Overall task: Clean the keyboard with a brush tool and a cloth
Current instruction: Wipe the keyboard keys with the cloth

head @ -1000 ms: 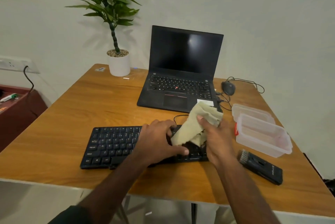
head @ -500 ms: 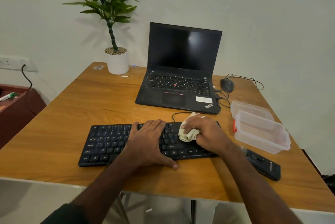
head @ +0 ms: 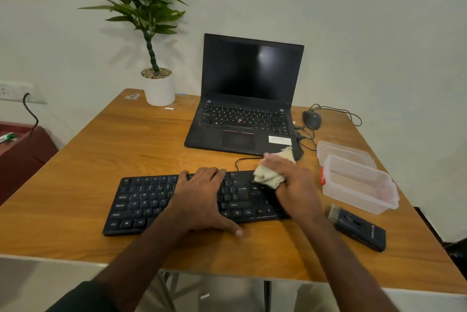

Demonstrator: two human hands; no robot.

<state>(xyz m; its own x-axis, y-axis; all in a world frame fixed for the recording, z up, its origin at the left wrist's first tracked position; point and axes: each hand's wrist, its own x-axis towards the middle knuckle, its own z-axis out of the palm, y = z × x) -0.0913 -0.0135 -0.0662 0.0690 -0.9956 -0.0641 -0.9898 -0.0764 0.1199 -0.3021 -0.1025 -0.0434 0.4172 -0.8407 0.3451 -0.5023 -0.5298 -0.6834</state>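
My left hand [head: 202, 200] lies flat on the middle of the black keyboard [head: 151, 203], fingers straight and spread, fingertips reaching the top row, thumb out past the front edge onto the wooden table [head: 106, 150]. It holds nothing, just presses down.

My right hand [head: 293, 183] is on the keyboard's right end, fingers curled round a bunched cream cloth [head: 267, 176]. The cloth sits under and in front of my fingers, touching the keys near the top right corner; a bit of it also sticks out behind the hand toward the laptop [head: 245, 107]. My right wrist covers the keyboard's far right keys.

The keyboard lies roughly parallel to the table's near edge, close to me, its thin black cable [head: 240, 161] looping from the back edge toward the laptop.

The brush tool [head: 358, 228], a black block with a row of bristles at its far end, lies on the table right of the keyboard, untouched, near my right forearm but apart from it.

Just beyond the brush tool stands a clear plastic container [head: 361, 185], with its lid [head: 341, 151] lying behind it, touching or nearly so. The laptop is open, screen dark, behind the keyboard. A black mouse [head: 312, 119] sits right of the laptop, with its cord trailing. A potted plant [head: 158, 84] in a white pot stands at the far left of the table. A wall socket [head: 12, 90] with a black cord plugged in shows on the left wall.
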